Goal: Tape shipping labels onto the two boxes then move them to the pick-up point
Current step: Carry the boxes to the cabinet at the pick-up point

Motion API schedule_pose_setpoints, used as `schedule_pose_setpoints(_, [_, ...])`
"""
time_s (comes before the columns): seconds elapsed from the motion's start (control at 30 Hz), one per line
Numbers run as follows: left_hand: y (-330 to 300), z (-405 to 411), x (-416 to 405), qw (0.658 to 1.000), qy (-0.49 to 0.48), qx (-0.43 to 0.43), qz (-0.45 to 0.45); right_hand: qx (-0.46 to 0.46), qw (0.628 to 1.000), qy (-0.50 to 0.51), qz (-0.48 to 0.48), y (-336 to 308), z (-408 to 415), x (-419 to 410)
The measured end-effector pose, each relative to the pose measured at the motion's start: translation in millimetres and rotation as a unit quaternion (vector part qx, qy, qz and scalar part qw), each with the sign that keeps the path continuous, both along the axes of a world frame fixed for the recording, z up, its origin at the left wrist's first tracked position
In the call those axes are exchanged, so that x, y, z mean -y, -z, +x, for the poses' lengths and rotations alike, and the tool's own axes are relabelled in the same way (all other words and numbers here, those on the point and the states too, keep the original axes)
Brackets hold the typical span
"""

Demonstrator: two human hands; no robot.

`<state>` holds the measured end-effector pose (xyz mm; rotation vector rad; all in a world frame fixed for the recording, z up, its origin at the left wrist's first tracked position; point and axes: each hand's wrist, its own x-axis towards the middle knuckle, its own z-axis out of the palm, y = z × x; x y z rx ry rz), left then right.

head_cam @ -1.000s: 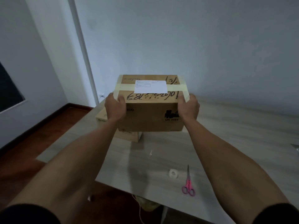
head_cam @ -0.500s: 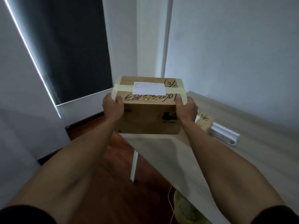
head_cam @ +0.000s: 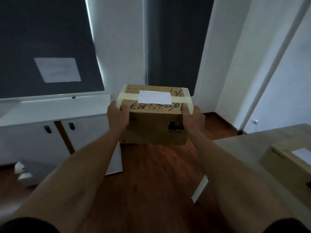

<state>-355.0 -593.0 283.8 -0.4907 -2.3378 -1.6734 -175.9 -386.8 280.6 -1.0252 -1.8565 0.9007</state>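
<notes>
I carry a brown cardboard box (head_cam: 154, 126) in the air in front of me, above the wooden floor. A white shipping label (head_cam: 154, 97) lies on its top under a pale tape band. My left hand (head_cam: 117, 117) grips the box's left side, thumb curled over the top edge. My right hand (head_cam: 193, 118) grips the right side the same way. A second cardboard box (head_cam: 282, 165) with a white label (head_cam: 303, 155) rests on the table (head_cam: 244, 147) at the lower right, partly cut off by the frame edge.
A low white cabinet (head_cam: 50, 132) with dark handles stands at the left under a dark board carrying a paper sheet (head_cam: 58, 69). White scraps (head_cam: 21, 170) lie on the red-brown floor (head_cam: 151, 182). A white wall and corner post rise at the right.
My view has swung left, away from the table, with the box still held in both hands. The table has slid to the right edge and the cabinet has come into sight.
</notes>
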Motion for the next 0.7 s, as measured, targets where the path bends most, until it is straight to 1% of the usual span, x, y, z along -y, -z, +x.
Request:
schedule_pose_setpoints(0.3, [6.0,-116.6,161.9,0.99,-0.141,0.01,-0.026,-0.002,0.99,-0.138,0.0,10.9,-173.2,123.2])
schedule_pose_setpoints(0.5, [12.6,-160.2,224.2,0.981,-0.193,0.002,-0.011,0.012,0.979,-0.202,0.006,16.6,-251.3,169.6])
schedule_pose_setpoints(0.7, [24.6,-215.6,260.3,0.971,-0.24,0.015,0.002,0.023,0.968,-0.25,0.007,29.1,-339.7,193.2])
